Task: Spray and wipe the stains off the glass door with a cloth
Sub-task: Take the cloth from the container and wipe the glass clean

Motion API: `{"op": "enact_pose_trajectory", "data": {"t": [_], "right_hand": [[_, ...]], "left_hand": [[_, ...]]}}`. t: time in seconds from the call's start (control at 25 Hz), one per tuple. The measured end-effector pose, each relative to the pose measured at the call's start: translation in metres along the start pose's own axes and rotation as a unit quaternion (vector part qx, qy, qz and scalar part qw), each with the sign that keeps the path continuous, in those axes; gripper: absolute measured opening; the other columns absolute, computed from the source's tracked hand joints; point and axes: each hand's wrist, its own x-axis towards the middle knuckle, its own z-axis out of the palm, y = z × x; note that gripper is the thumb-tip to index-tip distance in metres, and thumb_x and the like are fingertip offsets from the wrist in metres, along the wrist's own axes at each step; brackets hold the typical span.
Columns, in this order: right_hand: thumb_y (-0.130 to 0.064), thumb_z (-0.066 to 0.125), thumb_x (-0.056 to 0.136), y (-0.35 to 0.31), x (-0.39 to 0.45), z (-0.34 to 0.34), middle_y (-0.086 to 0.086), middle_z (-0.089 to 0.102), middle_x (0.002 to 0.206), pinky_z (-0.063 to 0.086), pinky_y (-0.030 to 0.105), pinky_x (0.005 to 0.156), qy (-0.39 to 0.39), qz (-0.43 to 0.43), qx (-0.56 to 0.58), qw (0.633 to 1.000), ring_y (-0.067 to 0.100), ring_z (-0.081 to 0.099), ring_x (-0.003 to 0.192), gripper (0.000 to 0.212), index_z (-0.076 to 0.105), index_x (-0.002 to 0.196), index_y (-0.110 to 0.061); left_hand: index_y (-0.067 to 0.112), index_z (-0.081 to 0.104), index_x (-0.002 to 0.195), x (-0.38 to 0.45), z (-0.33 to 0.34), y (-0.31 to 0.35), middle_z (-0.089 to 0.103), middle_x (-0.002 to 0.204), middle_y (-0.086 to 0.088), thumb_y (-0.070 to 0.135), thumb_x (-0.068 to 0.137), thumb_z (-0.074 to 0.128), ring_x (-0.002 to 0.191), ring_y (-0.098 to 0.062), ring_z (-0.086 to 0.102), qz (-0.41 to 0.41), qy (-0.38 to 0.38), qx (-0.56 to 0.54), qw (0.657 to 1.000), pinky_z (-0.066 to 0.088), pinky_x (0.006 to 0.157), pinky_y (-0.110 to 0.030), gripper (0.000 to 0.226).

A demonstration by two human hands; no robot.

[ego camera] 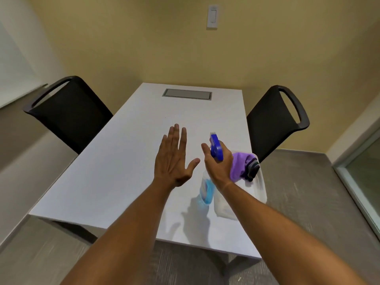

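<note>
A smooth, matte white rectangular worktop [115,161] stretches away from the camera toward a plain yellow wall [144,38]. Both bare forearms reach over its near edge.

The left hand [174,159] floats flat above the middle of the worktop, palm down, fingers straight and close together, thumb spread out to the side; it holds nothing and touches nothing.

The right hand [219,163] is wrapped around the neck of a spray bottle [205,190], fingers curled beneath its glossy blue plastic trigger head [216,148], thumb raised on the left side. The bottle has a clear plastic body with pale blue liquid in it and appears to stand on the worktop, though motion blur softens its lower outline. It casts a soft shadow toward the near edge.

Just to the right of the bottle, near the worktop's right edge, sits a translucent white plastic tub [261,188] with rounded corners. A soft purple cloth [239,165] is bunched up at its far end, folded over the rim area, with a darker grey and black striped piece [253,168] lying against it.

At the far end of the worktop a narrow rectangular grey metal flap [187,93] is set flush into the surface. 2 black chairs, one on the left [67,112] and one on the right [275,118], have mesh-like backs and curved handle openings at the top. A white wall switch [212,16] sits high on the wall. The floor [298,192] is grey with a streaked, woven texture. A pane of glass in a pale frame [366,177] shows at the right edge.
</note>
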Motion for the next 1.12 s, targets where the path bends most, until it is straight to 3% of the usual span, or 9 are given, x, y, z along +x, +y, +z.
{"op": "enact_pose_trajectory", "data": {"t": [0.16,0.24,0.36,0.56,0.68,0.8,1.0,1.12], "right_hand": [[-0.019,0.071,0.088,0.025,-0.008,0.017,-0.007,0.050,0.063,0.050,0.013,0.057,0.020,0.009,0.007,1.000,0.014,0.051,0.056,0.025,0.050,0.083,-0.031],[-0.019,0.072,0.087,0.036,-0.012,0.024,-0.009,0.052,0.065,0.050,0.012,0.058,0.021,0.009,0.010,1.000,0.013,0.053,0.056,0.018,0.056,0.091,-0.021],[-0.021,0.073,0.086,0.051,-0.019,0.032,-0.008,0.054,0.069,0.050,0.013,0.060,0.016,0.011,0.000,1.000,0.012,0.054,0.057,0.029,0.060,0.105,-0.003],[-0.028,0.072,0.085,0.059,-0.026,0.037,0.005,0.059,0.083,0.054,0.019,0.067,-0.002,0.008,-0.009,1.000,0.012,0.057,0.063,0.048,0.058,0.120,0.002],[-0.034,0.075,0.083,0.059,-0.025,0.035,0.014,0.066,0.099,0.059,0.030,0.079,-0.004,0.019,-0.032,0.999,0.020,0.064,0.080,0.059,0.055,0.128,-0.003],[-0.036,0.077,0.081,0.054,-0.027,0.028,0.012,0.064,0.124,0.056,0.030,0.088,-0.011,0.023,-0.062,0.998,0.024,0.065,0.100,0.069,0.049,0.138,-0.009],[-0.053,0.071,0.077,0.047,-0.042,0.009,0.009,0.051,0.143,0.048,0.042,0.103,-0.055,-0.014,-0.173,0.983,0.029,0.053,0.126,0.087,0.036,0.147,-0.014],[-0.055,0.066,0.077,0.043,-0.050,-0.005,0.010,0.045,0.149,0.039,0.041,0.108,-0.068,-0.057,-0.237,0.967,0.032,0.047,0.132,0.090,0.033,0.148,-0.013]], "left_hand": [[0.015,0.000,0.157,-0.006,0.013,-0.010,-0.004,0.165,-0.010,0.075,0.085,0.012,0.152,-0.027,-0.003,0.004,-0.011,0.004,1.000,-0.003,0.122,-0.040,0.095],[0.014,0.001,0.157,-0.009,0.017,-0.014,-0.003,0.165,-0.010,0.074,0.086,0.015,0.152,-0.026,-0.003,0.008,-0.010,0.007,1.000,-0.003,0.122,-0.039,0.094],[0.016,0.001,0.157,-0.013,0.020,-0.020,-0.001,0.165,-0.011,0.075,0.086,0.012,0.152,-0.026,-0.001,0.020,-0.010,-0.006,1.000,0.001,0.122,-0.041,0.093],[0.019,-0.003,0.156,-0.020,0.022,-0.027,0.000,0.165,-0.010,0.078,0.085,0.007,0.152,-0.027,0.002,0.030,-0.017,-0.018,0.999,0.006,0.123,-0.043,0.092],[0.019,-0.002,0.156,-0.022,0.021,-0.030,0.001,0.165,-0.010,0.077,0.085,0.009,0.152,-0.026,0.001,0.038,-0.017,-0.014,0.999,0.003,0.122,-0.042,0.092],[0.016,0.005,0.157,-0.025,0.018,-0.033,0.001,0.165,-0.010,0.078,0.085,0.010,0.152,-0.026,0.000,0.040,-0.022,-0.013,0.999,0.000,0.122,-0.040,0.095],[0.016,0.004,0.157,-0.028,0.008,-0.030,-0.001,0.165,-0.008,0.079,0.084,0.012,0.152,-0.026,-0.001,0.053,-0.015,-0.016,0.998,-0.003,0.121,-0.040,0.097],[0.016,0.003,0.157,-0.030,0.000,-0.026,-0.003,0.165,-0.008,0.082,0.081,0.008,0.151,-0.025,-0.004,0.065,-0.014,-0.014,0.998,-0.006,0.120,-0.038,0.102]]}}
